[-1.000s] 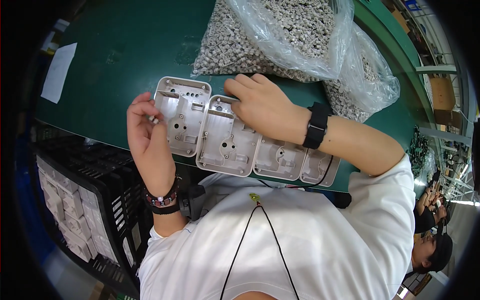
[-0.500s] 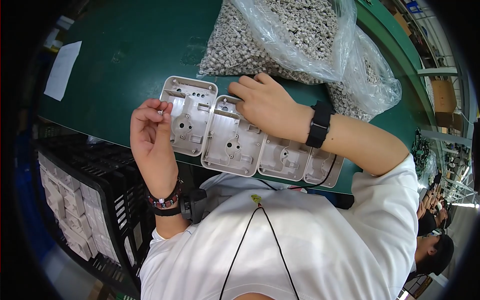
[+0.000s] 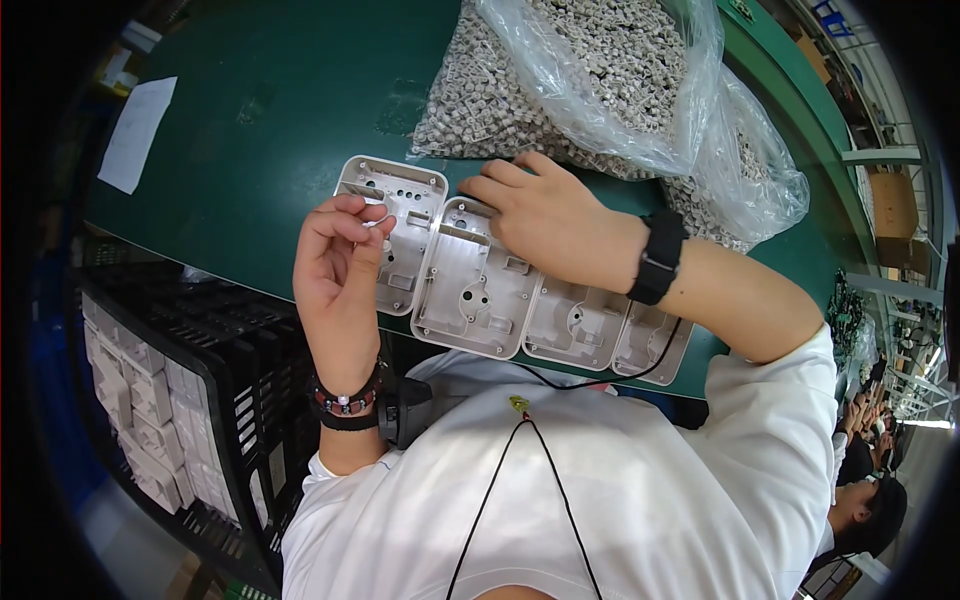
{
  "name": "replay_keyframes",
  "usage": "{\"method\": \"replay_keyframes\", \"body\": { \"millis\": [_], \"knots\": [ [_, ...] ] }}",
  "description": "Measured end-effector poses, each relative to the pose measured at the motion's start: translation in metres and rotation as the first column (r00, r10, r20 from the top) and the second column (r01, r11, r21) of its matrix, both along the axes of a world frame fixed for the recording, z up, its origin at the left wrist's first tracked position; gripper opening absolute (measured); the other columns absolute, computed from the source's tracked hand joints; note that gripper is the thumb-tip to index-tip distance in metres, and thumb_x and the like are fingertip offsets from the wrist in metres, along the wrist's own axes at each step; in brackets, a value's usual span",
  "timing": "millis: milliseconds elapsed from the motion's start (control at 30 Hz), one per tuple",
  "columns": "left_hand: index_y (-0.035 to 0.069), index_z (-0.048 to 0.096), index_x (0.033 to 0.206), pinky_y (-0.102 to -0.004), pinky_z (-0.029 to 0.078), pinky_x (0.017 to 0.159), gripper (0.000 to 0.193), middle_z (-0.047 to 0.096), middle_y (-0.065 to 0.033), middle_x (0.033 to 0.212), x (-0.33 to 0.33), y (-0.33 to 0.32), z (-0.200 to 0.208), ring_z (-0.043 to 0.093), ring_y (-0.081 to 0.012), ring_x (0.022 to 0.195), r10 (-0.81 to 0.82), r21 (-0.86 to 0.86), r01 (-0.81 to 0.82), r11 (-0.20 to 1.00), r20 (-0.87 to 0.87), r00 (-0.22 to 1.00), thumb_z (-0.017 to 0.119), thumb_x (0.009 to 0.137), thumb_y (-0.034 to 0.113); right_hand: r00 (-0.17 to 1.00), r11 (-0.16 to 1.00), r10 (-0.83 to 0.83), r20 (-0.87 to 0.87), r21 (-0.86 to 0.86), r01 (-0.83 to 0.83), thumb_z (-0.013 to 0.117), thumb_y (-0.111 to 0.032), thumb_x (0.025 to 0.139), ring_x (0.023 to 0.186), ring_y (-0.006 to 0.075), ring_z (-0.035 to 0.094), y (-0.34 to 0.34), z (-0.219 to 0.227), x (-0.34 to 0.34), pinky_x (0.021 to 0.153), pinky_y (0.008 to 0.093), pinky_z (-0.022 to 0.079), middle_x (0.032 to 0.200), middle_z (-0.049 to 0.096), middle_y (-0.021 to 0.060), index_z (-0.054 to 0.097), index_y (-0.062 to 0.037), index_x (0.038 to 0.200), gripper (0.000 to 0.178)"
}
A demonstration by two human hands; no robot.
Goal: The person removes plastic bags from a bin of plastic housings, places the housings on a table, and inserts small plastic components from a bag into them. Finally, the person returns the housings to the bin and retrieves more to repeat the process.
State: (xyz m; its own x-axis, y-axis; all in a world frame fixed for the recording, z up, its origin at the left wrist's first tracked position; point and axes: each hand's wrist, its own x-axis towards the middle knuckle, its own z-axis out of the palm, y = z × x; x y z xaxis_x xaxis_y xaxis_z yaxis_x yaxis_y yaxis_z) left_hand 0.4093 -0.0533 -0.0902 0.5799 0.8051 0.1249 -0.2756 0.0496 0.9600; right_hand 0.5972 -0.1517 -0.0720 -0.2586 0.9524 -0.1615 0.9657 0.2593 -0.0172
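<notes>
My left hand (image 3: 338,275) is closed in a pinch on a small white plastic part (image 3: 379,221), over the leftmost light-grey plastic housing (image 3: 402,290). My right hand (image 3: 565,222) is above the upper end of a second housing (image 3: 450,325), its fingers bent down. The hand itself covers the thumb and fingertips, so whatever they grip is hidden. To the right, two more open housings, a third (image 3: 570,345) and a fourth (image 3: 645,362), stand side by side, partly under my right forearm. All have screw posts and round holes inside.
Clear plastic bags (image 3: 620,90) full of small grey parts lie at the far side of the green table (image 3: 270,130). A white paper sheet (image 3: 137,135) is at left. Below it stands a black crate (image 3: 215,390) of grey housings. A black cable (image 3: 590,384) crosses the table edge.
My left hand has shifted right, over the leftmost housing, still pinching the small part. My right hand stays over the second housing. The whole view has shifted slightly.
</notes>
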Motion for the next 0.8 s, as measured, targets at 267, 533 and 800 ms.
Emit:
{"method": "replay_keyframes", "body": {
  "millis": [267, 533, 800],
  "knots": [
    [0.002, 0.049, 0.087, -0.0306, 0.042, 0.09, 0.007, 0.046, -0.0093, 0.108, -0.006, -0.003, -0.005, 0.052, -0.0158, 0.1, -0.047, -0.037, 0.047, 0.998, 0.006, 0.999, 0.05, 0.085, -0.005, 0.938, 0.987, -0.035, -0.344, 0.138, 0.087, 0.064, -0.011, 0.067, 0.102, 0.0242, 0.047, -0.003, 0.028, 0.004, 0.084, 0.034, 0.039, 0.106, 0.052, 0.0078, 0.064, -0.0066, 0.081, 0.015],
    [0.002, 0.047, 0.095, -0.0299, 0.042, 0.09, 0.01, 0.045, -0.007, 0.109, -0.008, -0.009, 0.004, 0.051, -0.016, 0.103, -0.174, -0.258, 0.206, 0.944, 0.142, 0.974, 0.046, 0.087, -0.004, 0.786, 0.937, 0.009, -0.619, 0.28, 0.209, 0.068, -0.011, 0.068, 0.092, 0.0265, 0.047, 0.016, 0.035, -0.049, 0.078, 0.0346, 0.04, 0.099, 0.051, 0.0084, 0.057, -0.0066, 0.09, 0.024],
    [0.002, 0.045, 0.103, -0.0247, 0.046, 0.079, 0.013, 0.049, -0.0059, 0.102, -0.011, -0.011, 0.016, 0.052, -0.0118, 0.095, -0.091, -0.298, 0.126, 0.946, 0.13, 0.987, 0.048, 0.091, 0.007, 0.494, 0.924, -0.191, -0.848, 0.014, 0.382, 0.066, -0.01, 0.074, 0.074, 0.0216, 0.052, 0.03, 0.032, -0.056, 0.07, 0.0292, 0.041, 0.081, 0.052, 0.0058, 0.055, -0.0074, 0.085, 0.015]
  ]
}}
